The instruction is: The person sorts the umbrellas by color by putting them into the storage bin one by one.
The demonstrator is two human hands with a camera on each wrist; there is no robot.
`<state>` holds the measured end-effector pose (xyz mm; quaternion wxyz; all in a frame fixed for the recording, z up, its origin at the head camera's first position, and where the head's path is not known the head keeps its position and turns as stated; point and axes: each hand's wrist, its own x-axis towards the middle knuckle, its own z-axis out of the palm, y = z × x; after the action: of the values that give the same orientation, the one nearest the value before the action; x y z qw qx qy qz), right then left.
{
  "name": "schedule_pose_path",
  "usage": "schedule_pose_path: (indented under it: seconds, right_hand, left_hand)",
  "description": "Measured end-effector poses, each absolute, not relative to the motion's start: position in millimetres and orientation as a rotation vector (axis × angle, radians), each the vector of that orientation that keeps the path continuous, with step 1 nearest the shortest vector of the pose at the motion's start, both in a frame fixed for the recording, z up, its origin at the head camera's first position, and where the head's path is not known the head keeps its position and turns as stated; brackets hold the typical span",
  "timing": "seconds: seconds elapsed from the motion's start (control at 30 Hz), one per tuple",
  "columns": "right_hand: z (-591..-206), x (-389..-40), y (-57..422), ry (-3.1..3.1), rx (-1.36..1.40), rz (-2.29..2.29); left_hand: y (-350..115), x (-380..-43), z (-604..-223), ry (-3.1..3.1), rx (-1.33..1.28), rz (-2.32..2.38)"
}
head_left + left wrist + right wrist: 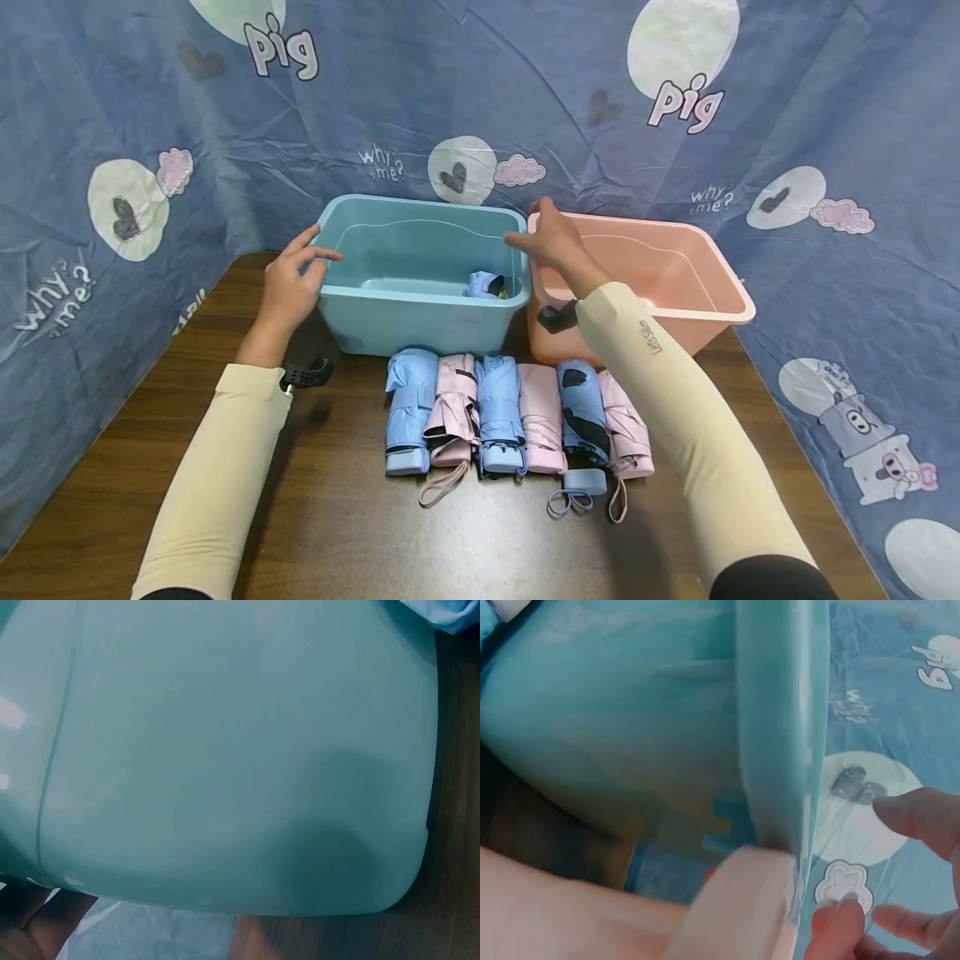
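A teal plastic bin (412,325) stands on the table with a folded blue umbrella (482,284) inside, near its right end. My left hand (294,279) is at the bin's left rim, fingers spread and thumb apart, holding nothing. In the left wrist view, its fingers (45,922) show beside the rim's edge. Over the spot where the teal bin meets a pink bin (652,267) hovers my right hand (555,237), its thumb and fingers apart around nothing. The right wrist view shows those fingers (922,821) beside the teal rim.
In front of the bins, several folded umbrellas lie side by side, alternating blue (411,408) and pink (542,412), some with wrist loops toward me. The brown wooden table (330,517) carries everything. A printed blue cloth (337,108) hangs close behind the bins.
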<state>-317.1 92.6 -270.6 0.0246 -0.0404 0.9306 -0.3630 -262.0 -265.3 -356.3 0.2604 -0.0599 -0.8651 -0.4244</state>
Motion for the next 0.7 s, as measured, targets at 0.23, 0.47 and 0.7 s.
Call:
schedule_pose_path:
  seconds: [0.23,0.47,0.7]
  right_hand:
    - [-275.0,-306.1,109.4,2.843,-0.284,-1.245]
    - [-281.3,-290.7,125.1,2.835,-0.350,-1.327]
    - [-287.0,-271.5,142.6,2.820,-0.420,-1.455]
  left_hand:
    - [-265.2,-262.3,-357.3,-2.342,-0.158,-1.156]
    - [-266.0,-262.1,-357.9,-2.336,-0.143,-1.133]
    - [-266.2,-262.9,-357.7,-2.311,-0.149,-1.162]
